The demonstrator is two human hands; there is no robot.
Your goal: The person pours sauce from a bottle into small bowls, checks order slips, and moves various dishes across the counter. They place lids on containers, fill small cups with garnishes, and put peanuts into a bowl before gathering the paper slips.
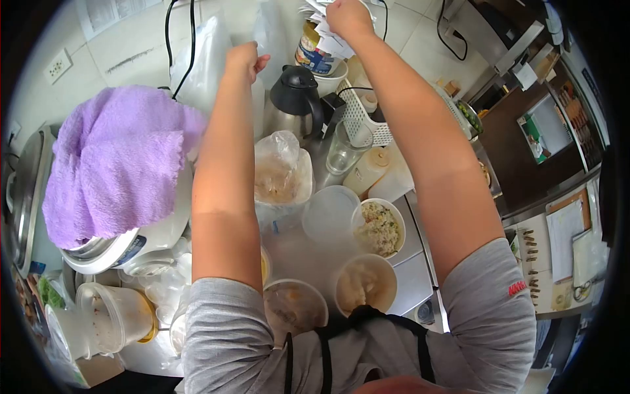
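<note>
My left hand [246, 60] is raised at the back of the counter, fingers curled, beside clear plastic bags [205, 62]; what it holds, if anything, is hidden. Further right, my right hand [350, 20] is closed at a bunch of white paper slips [333, 43], gripping some of them. These slips stick out around a blue and gold can [314, 56]. Between my arms stand a black-topped thermos jug [294, 98], a drinking glass [344, 150] and a tub with a clear bag [279, 174].
A purple towel [121, 157] covers a white rice cooker [105, 259] on the left. Round containers hold a rice-like mix [380, 230], a pale food [364, 289] and a brownish food [295, 308]. A white basket [357, 115] and sauce bottles [369, 172] stand at right. Black cables [192, 46] hang behind.
</note>
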